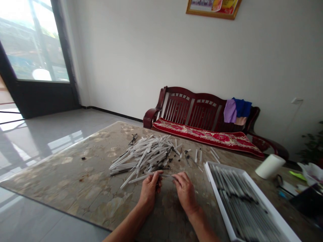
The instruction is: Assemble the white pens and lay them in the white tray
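Thin white-and-grey plastic pen barrel [165,174]: head view, it lies almost level between your two hands, just above the brown marbled stone tabletop [75,174].

Your left hand [148,190] has its thumb and fingers closed on the barrel's left end. Your right hand [185,191] pinches the right end, fingers curled in. Both wrists sit low over the table and the hands are near each other, with the barrel bridging the gap. Finer detail of the barrel's ends is too blurred to read.

Just beyond your fingertips sits a loose pile of white plastic pen barrels [146,154], criss-crossed, with small dark parts scattered at its right edge. A pair of black-framed spectacles [133,138] lies past the pile on its far left.

To the right of your right hand, close beside it, is a long white rectangular tray [268,205] filled with dark and grey pens laid lengthwise. A white paper roll [270,165] lies on its side past the tray's far corner.

Behind the table stands a dark red wooden bench with a red patterned cushion [196,114], against the pale wall.
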The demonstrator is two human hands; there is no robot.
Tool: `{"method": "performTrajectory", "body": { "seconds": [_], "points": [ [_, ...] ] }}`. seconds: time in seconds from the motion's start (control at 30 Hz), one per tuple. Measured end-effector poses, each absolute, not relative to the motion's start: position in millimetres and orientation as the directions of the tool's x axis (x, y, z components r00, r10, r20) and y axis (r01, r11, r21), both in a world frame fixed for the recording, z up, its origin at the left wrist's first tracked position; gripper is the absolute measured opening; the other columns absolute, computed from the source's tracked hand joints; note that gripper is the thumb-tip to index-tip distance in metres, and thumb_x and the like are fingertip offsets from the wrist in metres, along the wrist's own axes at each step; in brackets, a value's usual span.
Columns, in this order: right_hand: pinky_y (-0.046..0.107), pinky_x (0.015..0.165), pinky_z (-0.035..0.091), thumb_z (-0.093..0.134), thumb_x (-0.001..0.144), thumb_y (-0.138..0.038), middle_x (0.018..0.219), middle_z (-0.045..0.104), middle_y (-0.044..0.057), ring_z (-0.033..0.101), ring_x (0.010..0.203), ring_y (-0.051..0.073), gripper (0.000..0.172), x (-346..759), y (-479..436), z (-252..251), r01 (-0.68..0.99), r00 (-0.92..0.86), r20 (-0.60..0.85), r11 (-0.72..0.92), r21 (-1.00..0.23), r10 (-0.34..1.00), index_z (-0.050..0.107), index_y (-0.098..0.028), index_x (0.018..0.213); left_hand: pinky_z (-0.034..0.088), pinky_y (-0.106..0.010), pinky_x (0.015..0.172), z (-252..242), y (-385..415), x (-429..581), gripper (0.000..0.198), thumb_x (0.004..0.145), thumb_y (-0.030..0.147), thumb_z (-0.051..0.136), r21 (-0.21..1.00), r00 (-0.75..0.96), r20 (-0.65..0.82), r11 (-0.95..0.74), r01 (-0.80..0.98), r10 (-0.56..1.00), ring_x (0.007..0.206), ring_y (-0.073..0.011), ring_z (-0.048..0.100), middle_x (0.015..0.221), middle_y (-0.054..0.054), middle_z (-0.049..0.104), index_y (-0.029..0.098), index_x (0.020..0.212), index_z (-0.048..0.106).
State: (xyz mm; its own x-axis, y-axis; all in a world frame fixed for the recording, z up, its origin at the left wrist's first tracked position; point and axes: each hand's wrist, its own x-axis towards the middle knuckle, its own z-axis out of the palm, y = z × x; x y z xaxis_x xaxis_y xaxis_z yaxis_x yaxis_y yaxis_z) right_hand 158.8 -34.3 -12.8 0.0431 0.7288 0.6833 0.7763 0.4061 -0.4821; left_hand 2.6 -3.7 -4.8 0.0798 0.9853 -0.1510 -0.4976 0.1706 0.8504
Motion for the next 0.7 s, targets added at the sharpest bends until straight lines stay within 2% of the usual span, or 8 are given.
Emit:
{"method": "performTrajectory", "body": {
  "seconds": [0.43, 0.7],
  "points": [
    [0.026, 0.074, 0.052, 0.054, 0.089, -0.014, 0.086, 0.066, 0.004, 0.064, 0.082, 0.017, 0.02, 159.1, -36.9, -15.7, 0.757, 0.106, 0.698, 0.398, -0.518, 0.708, 0.07, -0.024, 0.096, 0.028, -0.018, 0.038, -3.6, -4.3, 1.8, 0.052, 0.062, 0.059, 0.073, 0.865, 0.063, -0.162, 0.173, -0.471, 0.985, 0.042, -0.0072, 0.041, 0.052, 0.005, 0.052, 0.012, 0.085, 0.073],
    [0.024, 0.073, 0.053, 0.054, 0.092, -0.017, 0.085, 0.065, 0.004, 0.064, 0.081, 0.016, 0.019, 157.4, -37.5, -14.1, 0.793, 0.04, 0.739, 0.429, -0.433, 0.672, 0.071, -0.023, 0.098, 0.028, -0.018, 0.037, -3.6, -5.5, 1.4, 0.05, 0.063, 0.058, 0.073, 0.864, 0.087, -0.156, 0.178, -0.471, 0.984, 0.041, -0.0063, 0.04, 0.052, 0.005, 0.053, 0.013, 0.084, 0.073]
  ]
}}
